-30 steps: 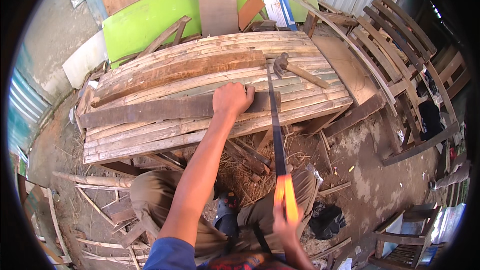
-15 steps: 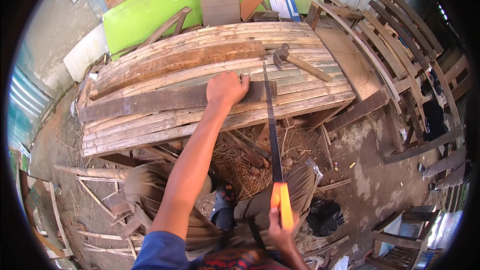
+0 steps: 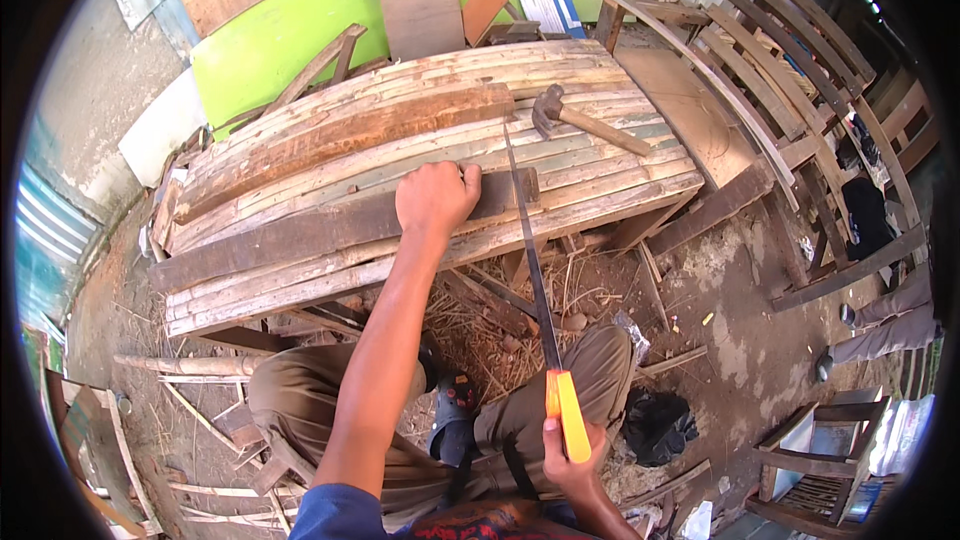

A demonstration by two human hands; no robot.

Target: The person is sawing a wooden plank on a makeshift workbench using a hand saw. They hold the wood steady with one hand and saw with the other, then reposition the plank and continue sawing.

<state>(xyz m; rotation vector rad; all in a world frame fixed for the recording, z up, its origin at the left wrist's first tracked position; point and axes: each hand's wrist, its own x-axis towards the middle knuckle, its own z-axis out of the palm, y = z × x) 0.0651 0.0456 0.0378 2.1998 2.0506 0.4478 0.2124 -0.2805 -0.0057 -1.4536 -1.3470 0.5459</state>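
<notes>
A long dark wooden plank (image 3: 290, 238) lies along the front of the slatted bench top (image 3: 400, 278). My left hand (image 3: 436, 198) is closed over it, toward its right end, pressing from above. In my right hand (image 3: 573, 452) is the yellow-orange handle of a handsaw (image 3: 537, 285), low in front of my knee. The narrow blade slants up and away from me and crosses the plank near its right end, just right of my left hand. Whether its teeth are inside a cut is too small to tell.
Behind the plank lie a thicker rough brown beam (image 3: 350, 145) and a claw hammer (image 3: 590, 125). Wooden frames (image 3: 790, 70) stand at the right, with a chair (image 3: 815, 460) lower down. Scrap sticks (image 3: 200, 415) and a black plastic bag (image 3: 658, 427) lie on the ground.
The view has turned slightly. The plank's left end has swung a little toward the bench's front edge. Both hands keep their hold, and the saw still crosses the plank near its right end.
</notes>
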